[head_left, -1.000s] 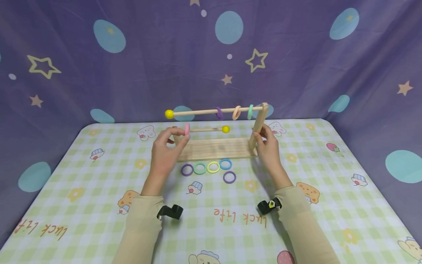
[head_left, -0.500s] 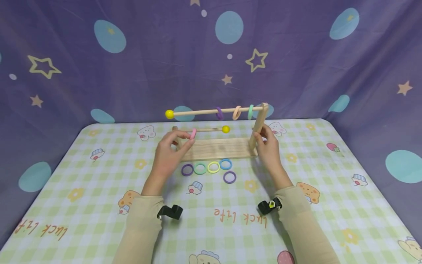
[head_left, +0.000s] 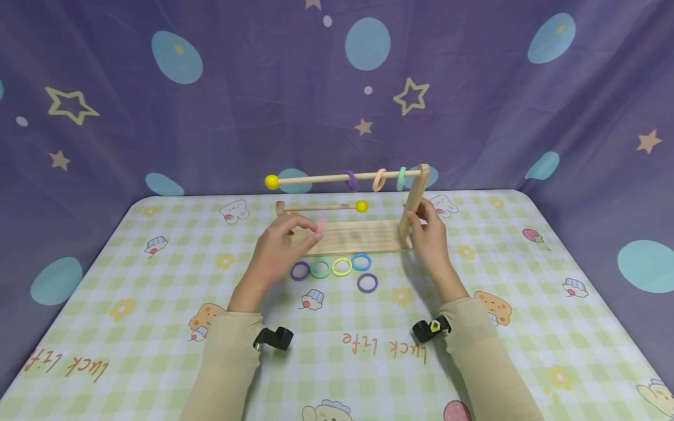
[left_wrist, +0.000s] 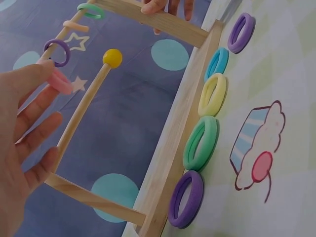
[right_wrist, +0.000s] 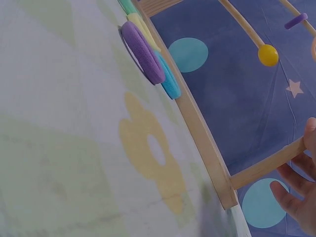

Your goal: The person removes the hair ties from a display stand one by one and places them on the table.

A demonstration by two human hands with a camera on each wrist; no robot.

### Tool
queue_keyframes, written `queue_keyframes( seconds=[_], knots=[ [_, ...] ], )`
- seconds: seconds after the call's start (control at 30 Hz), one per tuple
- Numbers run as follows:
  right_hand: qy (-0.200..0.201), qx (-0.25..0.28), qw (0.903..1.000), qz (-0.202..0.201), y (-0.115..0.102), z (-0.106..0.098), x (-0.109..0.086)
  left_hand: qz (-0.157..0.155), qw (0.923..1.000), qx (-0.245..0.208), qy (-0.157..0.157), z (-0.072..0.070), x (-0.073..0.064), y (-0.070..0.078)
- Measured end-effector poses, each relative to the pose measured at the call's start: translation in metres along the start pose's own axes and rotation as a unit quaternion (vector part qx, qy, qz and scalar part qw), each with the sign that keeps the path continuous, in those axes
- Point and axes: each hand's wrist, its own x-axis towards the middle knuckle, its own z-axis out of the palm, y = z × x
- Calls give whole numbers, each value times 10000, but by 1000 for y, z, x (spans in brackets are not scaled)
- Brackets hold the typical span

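Note:
My left hand (head_left: 279, 245) pinches a pink hair tie (left_wrist: 60, 81) between thumb and fingertips, just in front of the wooden stand and below its shorter rod (head_left: 318, 207) in the head view. That rod ends in a yellow ball (left_wrist: 112, 58) and carries no hair tie. My right hand (head_left: 429, 231) grips the tall right upright (head_left: 415, 199) of the stand. On the longer upper rod (head_left: 316, 179) hang a purple hair tie (head_left: 351, 181), a peach hair tie (head_left: 378, 180) and a green hair tie (head_left: 401, 179).
Along the front of the stand's base (head_left: 358, 237) lie several hair ties: purple (head_left: 300, 271), green (left_wrist: 201, 143), yellow (left_wrist: 213, 95) and blue (head_left: 361, 262). Another purple hair tie (right_wrist: 142, 52) lies closer to me. A checked cloth (head_left: 347, 374) covers the table; a purple curtain (head_left: 263, 117) hangs behind.
My left hand has moved right and downward with the pink hair tie, from the left end of the shorter rod to below it. My right hand stays on the upright.

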Motion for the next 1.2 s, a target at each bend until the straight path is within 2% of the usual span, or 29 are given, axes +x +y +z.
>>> queue_keyframes(
  seconds=[0.13,0.43,0.6,0.93,1.03,1.2],
  knots=[
    [27,9,10000,-6,0,1,0,-53,9997,105,-224,1,0,2],
    [1,14,10000,-3,0,1,-1,-397,9957,173,-819,5,-3,3],
    [-30,-1,10000,43,-1,1,-1,-480,9935,243,-1007,10,-4,4],
    [-7,-10,10000,-37,0,-1,1,-113,9901,377,-1347,17,-2,4],
    [-21,-2,10000,-13,-1,-1,1,-84,9875,436,-1510,19,-3,3],
    [-49,22,10000,1,-1,0,0,-231,9825,518,-1776,22,-5,2]
  ],
)
